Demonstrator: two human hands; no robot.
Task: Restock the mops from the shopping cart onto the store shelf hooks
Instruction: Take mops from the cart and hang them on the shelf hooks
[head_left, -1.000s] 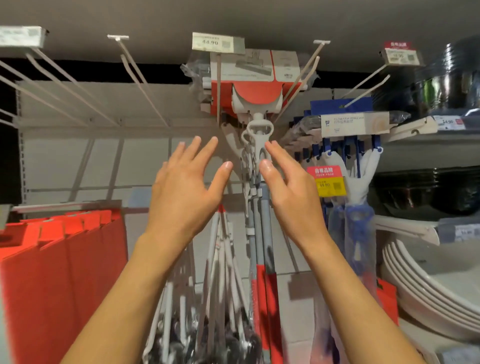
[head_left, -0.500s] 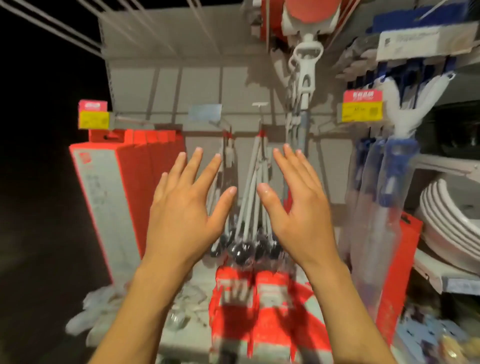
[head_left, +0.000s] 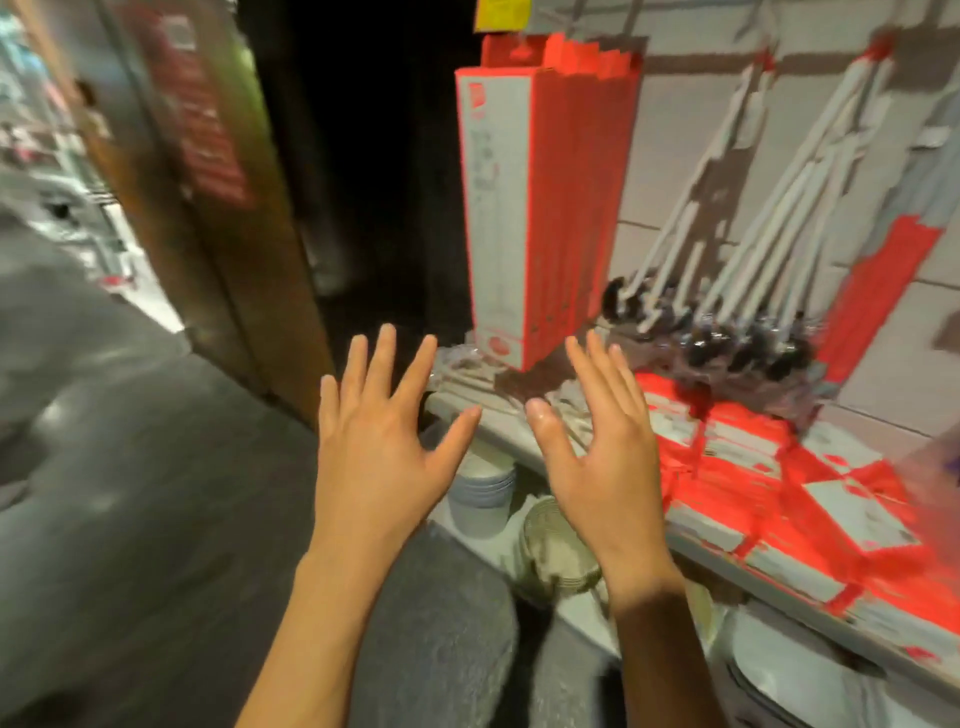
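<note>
My left hand (head_left: 382, 441) and my right hand (head_left: 597, 441) are both held out flat, fingers spread, holding nothing, in front of the shelf's front edge (head_left: 498, 439). Several hung mops with white handles (head_left: 737, 218) slant down the shelf's back wall at the right, their dark joints (head_left: 748, 345) low above red and white packs (head_left: 810, 488) lying on the shelf. Neither hand touches a mop. No shopping cart is in sight. The picture is blurred.
Tall red and white boxes (head_left: 524, 208) hang left of the mops. Stacked white bowls (head_left: 480, 499) and a pale round basket (head_left: 558, 551) sit below the shelf. A brown pillar (head_left: 218, 218) stands at the left beside grey floor (head_left: 130, 467).
My view has swung down and to the left, from the top hooks to the shelf's lower left end. Both hands stay flat and empty and have come down with it.
</note>
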